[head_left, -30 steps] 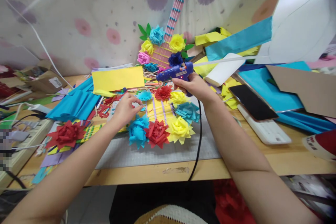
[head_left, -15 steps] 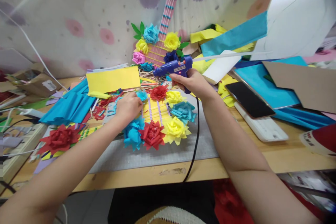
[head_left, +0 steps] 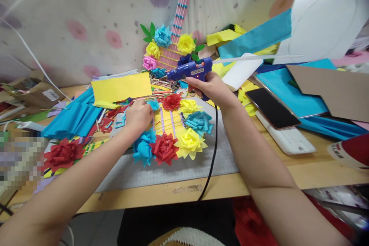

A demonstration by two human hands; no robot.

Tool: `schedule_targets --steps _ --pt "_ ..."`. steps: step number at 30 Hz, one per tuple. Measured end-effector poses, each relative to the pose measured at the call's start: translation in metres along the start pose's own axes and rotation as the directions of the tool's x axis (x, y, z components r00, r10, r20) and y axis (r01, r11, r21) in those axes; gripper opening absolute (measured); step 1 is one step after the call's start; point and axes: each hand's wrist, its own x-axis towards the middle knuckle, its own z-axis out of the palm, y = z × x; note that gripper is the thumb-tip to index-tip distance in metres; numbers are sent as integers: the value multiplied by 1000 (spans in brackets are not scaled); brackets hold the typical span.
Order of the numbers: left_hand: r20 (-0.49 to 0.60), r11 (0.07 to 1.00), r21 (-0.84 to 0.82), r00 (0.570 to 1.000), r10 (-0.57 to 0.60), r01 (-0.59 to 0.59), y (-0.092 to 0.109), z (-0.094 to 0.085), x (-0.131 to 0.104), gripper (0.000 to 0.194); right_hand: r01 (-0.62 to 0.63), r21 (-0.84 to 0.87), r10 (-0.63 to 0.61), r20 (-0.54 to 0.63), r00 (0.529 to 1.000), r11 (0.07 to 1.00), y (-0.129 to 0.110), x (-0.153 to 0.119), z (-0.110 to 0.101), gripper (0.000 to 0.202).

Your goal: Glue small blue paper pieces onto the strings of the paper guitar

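Note:
My right hand [head_left: 211, 86] is wrapped around the grip of a blue glue gun [head_left: 188, 70], with a lit red light on its side. A long translucent glue stick [head_left: 256, 58] sticks out of its back, and its nozzle points left. My left hand [head_left: 140, 115] is closed at a small light-blue paper flower [head_left: 153, 103], on the left edge of a flower-ringed yellow piece [head_left: 168, 121] with purple strips. Its fingertips are partly hidden. Around that piece sit red paper flowers [head_left: 165, 148], yellow paper flowers [head_left: 191, 143] and larger blue paper flowers [head_left: 199, 122].
A pink paper guitar [head_left: 180, 15] with flowers leans at the back. A yellow sheet [head_left: 122, 87] and blue crepe paper [head_left: 70, 115] lie left, near a red flower [head_left: 63, 153]. A phone [head_left: 272, 107], white case [head_left: 284, 134] and red-and-white cup [head_left: 350, 152] stand right. A black cord [head_left: 213, 157] crosses the table edge.
The view has shifted slightly, so the table moves a little left in the picture. Both hands keep nearly the same pose, and the glue gun stays above the flowers.

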Motion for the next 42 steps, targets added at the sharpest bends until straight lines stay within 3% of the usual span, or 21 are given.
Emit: schedule_targets --steps 7,13,21,31,38,42 --pt "13 998 54 1000 28 -28 2 0 2 18 21 28 -21 7 1000 999 1 0 -2 39" --pt "-81 993 87 993 90 -83 3 -1 4 23 18 49 -18 -2 1000 999 0 0 0 37" --pt "-59 995 33 994 94 -93 4 5 10 25 4 3 -4 0 1000 1000 1 0 0 38" --pt "2 991 -40 992 128 -128 -20 -1 12 29 -14 -72 15 24 1000 997 6 2 1 40" --pt "-12 981 17 981 194 -194 -21 0 10 24 -51 -84 55 55 997 995 7 2 3 42" --pt "-8 986 -15 986 168 -169 -26 -7 8 27 -67 -74 71 45 996 995 8 2 4 41"
